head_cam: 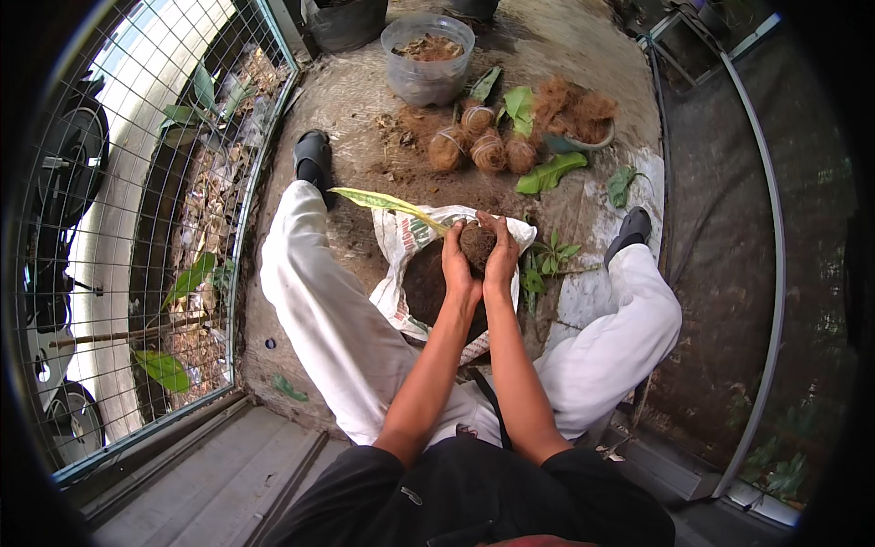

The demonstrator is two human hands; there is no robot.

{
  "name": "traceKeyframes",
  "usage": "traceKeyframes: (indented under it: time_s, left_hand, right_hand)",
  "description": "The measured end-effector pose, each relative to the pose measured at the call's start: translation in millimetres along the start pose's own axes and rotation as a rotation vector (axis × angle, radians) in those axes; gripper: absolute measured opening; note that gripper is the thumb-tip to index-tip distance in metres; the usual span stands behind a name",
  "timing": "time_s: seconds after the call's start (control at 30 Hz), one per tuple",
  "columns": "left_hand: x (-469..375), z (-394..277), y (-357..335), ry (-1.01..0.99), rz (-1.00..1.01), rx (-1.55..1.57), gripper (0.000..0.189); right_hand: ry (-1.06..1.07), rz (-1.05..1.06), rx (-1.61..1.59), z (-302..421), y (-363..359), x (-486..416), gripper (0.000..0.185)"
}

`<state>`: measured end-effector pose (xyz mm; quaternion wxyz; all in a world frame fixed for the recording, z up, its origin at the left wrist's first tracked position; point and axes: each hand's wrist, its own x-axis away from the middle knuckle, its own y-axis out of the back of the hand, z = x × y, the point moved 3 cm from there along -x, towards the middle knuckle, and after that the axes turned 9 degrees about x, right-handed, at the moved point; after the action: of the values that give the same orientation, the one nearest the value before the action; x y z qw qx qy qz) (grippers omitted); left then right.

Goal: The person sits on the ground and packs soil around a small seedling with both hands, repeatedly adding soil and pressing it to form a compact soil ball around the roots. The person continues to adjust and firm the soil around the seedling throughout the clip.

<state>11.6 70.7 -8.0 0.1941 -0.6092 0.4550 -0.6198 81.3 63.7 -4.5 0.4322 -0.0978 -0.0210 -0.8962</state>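
Note:
Between my left hand (456,260) and my right hand (502,254) I hold a round brown ball of soil and roots (477,244), cupped from both sides. A long yellow-green leaf (383,202) extends from it to the left. Beneath my hands lies an opened white plastic sack (391,236) with dark soil (425,280) in it. Beyond the sack, several fibre-wrapped balls (488,152) bound with pale string rest on the ground, beside loose green leaves (551,172).
A clear plastic tub (429,72) holds brown dry matter. Coconut fibre (571,109) heaps over a small bowl (605,140). Wire mesh fencing (198,171) runs along the left, and dark netting (724,205) in a metal frame along the right. A leafy cutting (552,256) lies right of the sack.

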Motion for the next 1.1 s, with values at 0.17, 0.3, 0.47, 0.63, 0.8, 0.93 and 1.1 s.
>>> traceKeyframes:
  time_s: [0.17, 0.3, 0.47, 0.63, 0.8, 0.93, 1.1]
  left_hand:
    - [9.5, 2.3, -5.8, -0.209, -0.043, -0.353, 0.029]
    - [10.2, 1.6, -9.1, -0.384, -0.024, -0.747, 0.043]
    - [3.8, -15.3, -21.3, -0.093, -0.013, -0.515, 0.049]
    - [-11.7, -10.2, -13.0, 0.039, 0.039, -0.26, 0.027]
    - [-12.5, -6.8, -9.2, 0.236, 0.111, -0.067, 0.024]
    - [-5.3, -4.0, -9.3, 0.255, 0.063, -0.011, 0.016]
    - [-11.6, 0.7, 11.9, 0.269, 0.046, -0.041, 0.017]
  right_hand:
    - [-0.241, 0.091, -0.263, -22.0, 12.6, -3.9, 0.043]
    - [-0.533, 0.089, -0.7, -22.4, 9.8, 6.6, 0.041]
    - [-0.416, -0.127, -0.342, 1.1, 5.1, 9.7, 0.042]
    - [0.141, -0.087, 0.18, 21.5, -5.7, 17.1, 0.051]
    - [0.299, -0.195, 0.61, 32.2, -9.6, 19.9, 0.05]
    - [0.368, -0.228, 0.73, 19.3, -4.7, 18.0, 0.047]
    - [0.247, -0.202, 0.639, 5.9, -1.1, 15.6, 0.046]
